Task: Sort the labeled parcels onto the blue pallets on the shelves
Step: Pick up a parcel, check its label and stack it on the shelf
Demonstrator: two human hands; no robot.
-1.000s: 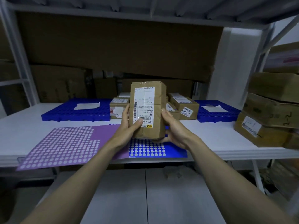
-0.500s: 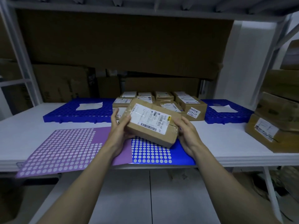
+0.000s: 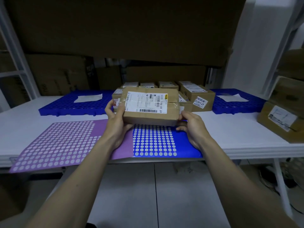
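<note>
Above the blue dotted sheet (image 3: 185,140) near the shelf edge, a labeled parcel (image 3: 149,106) lies flat between both hands: left hand (image 3: 117,124) fingers curl round its left end, right hand (image 3: 193,127) cups its right end.

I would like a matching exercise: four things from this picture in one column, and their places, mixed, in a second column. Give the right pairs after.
Things:
1. held parcel
2. purple dotted sheet
3. left blue pallet
4. blue dotted sheet

Places:
A. shelf front, left side
B. between both hands
C. shelf front, below the held parcel
D. back left of the shelf, a white paper on it

Pairs: 1-B, 2-A, 3-D, 4-C
</note>
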